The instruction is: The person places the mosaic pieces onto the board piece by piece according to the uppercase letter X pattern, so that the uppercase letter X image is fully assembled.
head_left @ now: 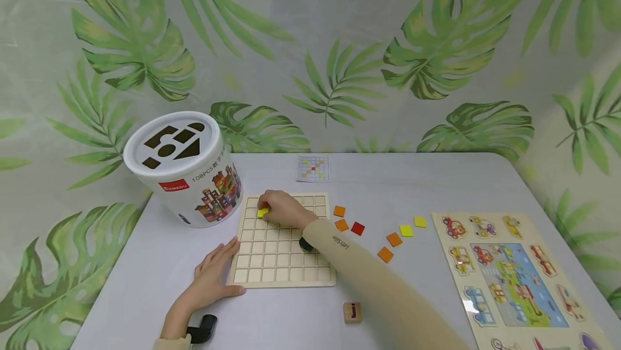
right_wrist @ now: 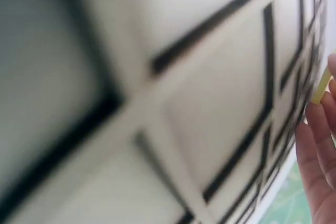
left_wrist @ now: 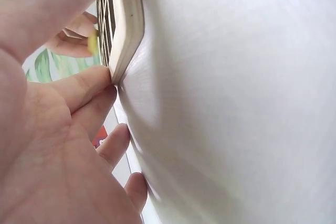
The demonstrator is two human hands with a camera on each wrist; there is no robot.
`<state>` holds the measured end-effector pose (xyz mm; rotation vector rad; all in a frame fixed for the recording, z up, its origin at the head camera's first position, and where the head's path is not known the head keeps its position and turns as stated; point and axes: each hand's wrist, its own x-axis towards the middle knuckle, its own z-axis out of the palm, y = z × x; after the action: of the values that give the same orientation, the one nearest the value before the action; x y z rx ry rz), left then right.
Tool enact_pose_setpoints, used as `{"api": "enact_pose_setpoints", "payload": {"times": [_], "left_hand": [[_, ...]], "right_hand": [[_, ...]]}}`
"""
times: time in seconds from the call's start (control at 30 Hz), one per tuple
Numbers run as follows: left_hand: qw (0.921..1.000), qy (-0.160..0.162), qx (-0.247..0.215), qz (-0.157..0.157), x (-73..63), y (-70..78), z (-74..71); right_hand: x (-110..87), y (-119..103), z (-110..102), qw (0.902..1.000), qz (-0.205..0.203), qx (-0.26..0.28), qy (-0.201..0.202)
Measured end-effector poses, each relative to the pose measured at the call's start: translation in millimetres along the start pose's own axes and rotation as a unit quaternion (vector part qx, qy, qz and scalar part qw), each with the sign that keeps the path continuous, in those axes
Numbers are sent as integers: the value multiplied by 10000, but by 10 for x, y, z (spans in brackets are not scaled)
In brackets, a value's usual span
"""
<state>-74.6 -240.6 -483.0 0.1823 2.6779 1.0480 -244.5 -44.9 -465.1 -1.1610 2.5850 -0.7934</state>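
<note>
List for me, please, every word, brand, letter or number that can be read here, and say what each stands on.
"108PCS": on the white tub; the characters after it are too small.
"MEDU": on the tub's red label; its first characters are unclear.
"J": on the wooden block.
"Let'sSlim": on the right sleeve, small, so a tentative reading.
Too small to read: markings on the blocks pictured on the tub.

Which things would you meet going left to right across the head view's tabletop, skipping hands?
White bucket, grid board, two orange tiles, red tile, two more orange tiles, two yellow tiles, vehicle puzzle board.
</note>
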Motion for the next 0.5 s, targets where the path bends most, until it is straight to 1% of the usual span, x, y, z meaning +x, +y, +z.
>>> {"api": "enact_pose_setpoints", "payload": {"times": [0.13, 0.37, 0.43, 0.5], "left_hand": [[10000, 8, 0, -34, 1, 0, 4], [9999, 7, 47, -125, 4, 8, 2], [9999, 6, 48, -120, 7, 10, 4], [9999, -2, 47, -111, 6, 10, 7]], "right_hand": [[71, 2, 35, 9994, 160, -306, -13], [96, -31, 50, 9980, 96, -618, -56], [77, -47, 32, 9982, 123, -579, -65], [42, -50, -5, 9991, 158, -400, -34]]}}
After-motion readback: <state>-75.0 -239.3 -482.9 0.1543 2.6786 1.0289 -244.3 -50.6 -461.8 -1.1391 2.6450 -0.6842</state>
